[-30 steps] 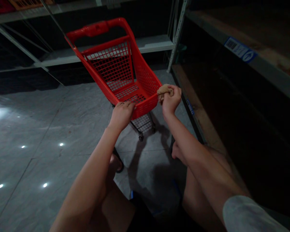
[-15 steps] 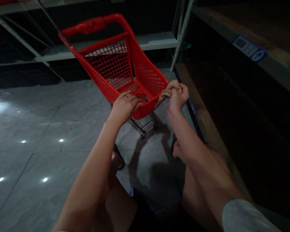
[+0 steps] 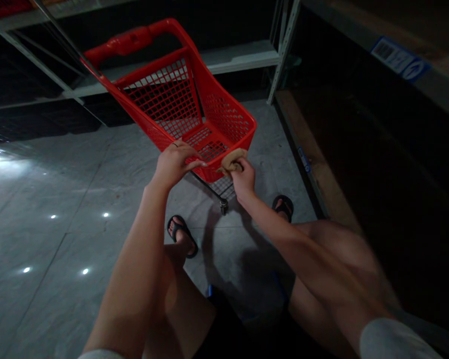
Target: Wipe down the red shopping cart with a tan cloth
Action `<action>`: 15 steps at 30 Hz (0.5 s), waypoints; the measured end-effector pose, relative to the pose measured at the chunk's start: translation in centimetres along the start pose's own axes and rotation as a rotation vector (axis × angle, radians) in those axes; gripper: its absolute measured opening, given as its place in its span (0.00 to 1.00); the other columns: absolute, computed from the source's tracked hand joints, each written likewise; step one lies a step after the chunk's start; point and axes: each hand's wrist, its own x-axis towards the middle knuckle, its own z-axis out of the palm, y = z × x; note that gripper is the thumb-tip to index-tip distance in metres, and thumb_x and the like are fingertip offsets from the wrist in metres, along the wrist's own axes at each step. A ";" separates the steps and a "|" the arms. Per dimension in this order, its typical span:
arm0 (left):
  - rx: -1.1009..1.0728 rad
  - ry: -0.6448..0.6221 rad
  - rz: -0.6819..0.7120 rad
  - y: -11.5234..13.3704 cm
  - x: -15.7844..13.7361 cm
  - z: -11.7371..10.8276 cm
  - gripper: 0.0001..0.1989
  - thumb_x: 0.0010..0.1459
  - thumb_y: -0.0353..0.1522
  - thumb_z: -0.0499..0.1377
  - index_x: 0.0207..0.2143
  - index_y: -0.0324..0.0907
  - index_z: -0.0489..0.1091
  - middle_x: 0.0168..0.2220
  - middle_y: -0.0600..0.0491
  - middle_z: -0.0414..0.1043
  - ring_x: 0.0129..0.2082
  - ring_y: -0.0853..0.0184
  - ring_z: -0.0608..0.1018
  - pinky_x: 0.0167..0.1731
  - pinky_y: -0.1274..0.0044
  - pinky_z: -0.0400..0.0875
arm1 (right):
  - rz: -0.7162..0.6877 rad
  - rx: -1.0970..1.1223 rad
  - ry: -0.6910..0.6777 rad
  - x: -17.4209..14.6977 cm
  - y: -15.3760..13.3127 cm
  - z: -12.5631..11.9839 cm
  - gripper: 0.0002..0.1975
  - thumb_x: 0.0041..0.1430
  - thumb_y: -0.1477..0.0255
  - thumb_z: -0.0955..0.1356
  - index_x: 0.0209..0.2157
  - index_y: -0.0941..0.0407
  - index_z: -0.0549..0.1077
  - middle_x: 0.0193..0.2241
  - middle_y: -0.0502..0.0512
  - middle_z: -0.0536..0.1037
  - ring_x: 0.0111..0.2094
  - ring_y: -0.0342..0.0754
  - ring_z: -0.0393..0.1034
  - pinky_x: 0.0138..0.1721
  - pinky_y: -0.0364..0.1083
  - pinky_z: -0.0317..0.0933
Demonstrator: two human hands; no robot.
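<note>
A red plastic shopping cart stands in front of me, its handle at the far end and its basket holding nothing that I can see. My left hand grips the near left part of the basket rim, fingers over the inside and thumb along the outer edge. A crumpled tan cloth is bunched in my right hand, whose fingers are closed round it. The cloth rests against the near end of the basket rim, a short way right of my left hand.
A pale metal shelf runs behind the cart, with dark crates below at left. Close on my right stands a rack with a blue-and-white label. My sandalled feet flank the cart's front caster on the grey floor.
My right hand has moved the cloth leftward from the basket's near right corner along the front rim. My left hand stays on the rim. My feet now show more fully.
</note>
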 end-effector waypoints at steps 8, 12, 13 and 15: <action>0.135 0.070 0.000 3.3 1.6 1.8 0.22 0.71 0.50 0.55 0.43 0.47 0.82 0.43 0.45 0.84 0.49 0.52 0.79 0.54 0.62 0.70 | -0.044 -0.101 0.055 -0.5 -1.3 -1.0 0.09 0.52 0.77 0.67 0.34 0.53 0.76 0.44 0.56 0.76 0.48 0.51 0.71 0.56 0.50 0.67; 0.103 0.012 0.083 4.0 2.2 1.6 0.21 0.72 0.48 0.54 0.46 0.48 0.82 0.44 0.46 0.84 0.49 0.54 0.80 0.51 0.65 0.71 | 0.305 -0.208 -0.025 -4.0 3.6 -1.0 0.06 0.44 0.79 0.65 0.24 0.53 0.70 0.32 0.54 0.76 0.39 0.52 0.70 0.50 0.52 0.68; 0.083 -0.006 0.106 3.7 2.2 1.3 0.20 0.73 0.47 0.54 0.48 0.48 0.82 0.45 0.46 0.84 0.50 0.54 0.80 0.51 0.66 0.72 | 0.345 -0.212 -0.026 -4.2 4.3 -0.9 0.06 0.42 0.79 0.65 0.23 0.53 0.69 0.30 0.53 0.75 0.38 0.52 0.69 0.49 0.52 0.68; 0.059 0.002 0.114 2.6 2.1 0.4 0.19 0.73 0.46 0.54 0.51 0.49 0.80 0.49 0.47 0.83 0.53 0.55 0.80 0.54 0.65 0.71 | 0.368 -0.186 0.021 -3.7 4.5 -0.9 0.06 0.43 0.77 0.65 0.26 0.54 0.71 0.30 0.52 0.75 0.36 0.51 0.69 0.45 0.51 0.69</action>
